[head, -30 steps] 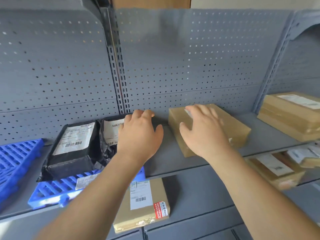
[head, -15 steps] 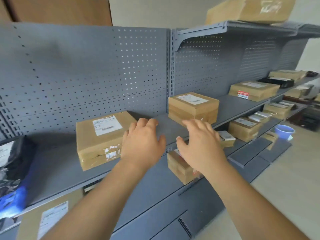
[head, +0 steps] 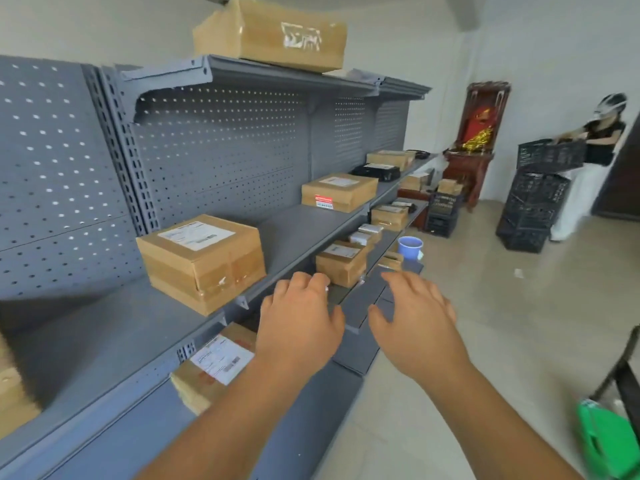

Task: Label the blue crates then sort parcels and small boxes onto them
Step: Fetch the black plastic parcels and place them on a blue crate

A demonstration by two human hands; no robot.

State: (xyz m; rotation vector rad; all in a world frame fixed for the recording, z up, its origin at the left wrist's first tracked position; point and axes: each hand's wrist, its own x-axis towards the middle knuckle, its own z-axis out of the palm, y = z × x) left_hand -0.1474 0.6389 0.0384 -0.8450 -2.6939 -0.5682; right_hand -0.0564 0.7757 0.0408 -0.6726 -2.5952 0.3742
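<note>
My left hand [head: 299, 327] and my right hand [head: 415, 323] hover side by side in front of the grey shelving [head: 298, 233], palms down, fingers relaxed and holding nothing. A taped cardboard box [head: 202, 261] with a white label sits on the middle shelf, up and left of my left hand. Another labelled box [head: 214, 367] lies on the lower shelf under my left forearm. A small box [head: 341, 265] stands on the lower shelf just beyond my fingers. No blue crate is in view.
Further boxes [head: 339, 192] and a black parcel [head: 377, 171] line the shelves to the right. A large box [head: 270, 32] tops the rack. A blue cup [head: 410, 245], black crates [head: 533, 206], a person [head: 595, 161] and a green object [head: 606, 438] stand on or near the floor.
The view has swung right along the shelving. The blue crates and black parcels have left the frame, and both hands have moved right with the view, still holding nothing.
</note>
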